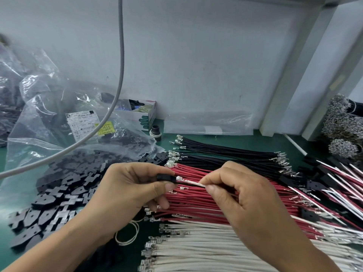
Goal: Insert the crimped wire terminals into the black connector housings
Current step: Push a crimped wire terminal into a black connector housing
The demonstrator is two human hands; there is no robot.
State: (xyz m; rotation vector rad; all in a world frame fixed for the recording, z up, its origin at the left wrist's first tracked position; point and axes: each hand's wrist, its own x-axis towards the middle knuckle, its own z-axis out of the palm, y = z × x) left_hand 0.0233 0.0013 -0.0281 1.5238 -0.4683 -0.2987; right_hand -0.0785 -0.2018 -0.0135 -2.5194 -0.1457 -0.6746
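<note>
My left hand point(133, 185) pinches a small black connector housing point(166, 178) between thumb and forefinger. My right hand point(235, 191) pinches a white wire point(193, 183) whose metal crimped terminal point(179, 178) touches the housing's right opening. Both hands hover over a row of red wires point(196, 203). Black wires point(225, 152) lie behind them and white wires point(196, 244) in front, all with terminals at their left ends. A heap of loose black housings point(59, 195) lies to the left.
A clear plastic bag point(59, 122) with a label spills housings at the left. A grey cable point(119, 75) hangs across it. A small open box point(141, 112) stands at the wall. Finished wire sets point(334, 185) lie at the right on the green mat point(235, 136).
</note>
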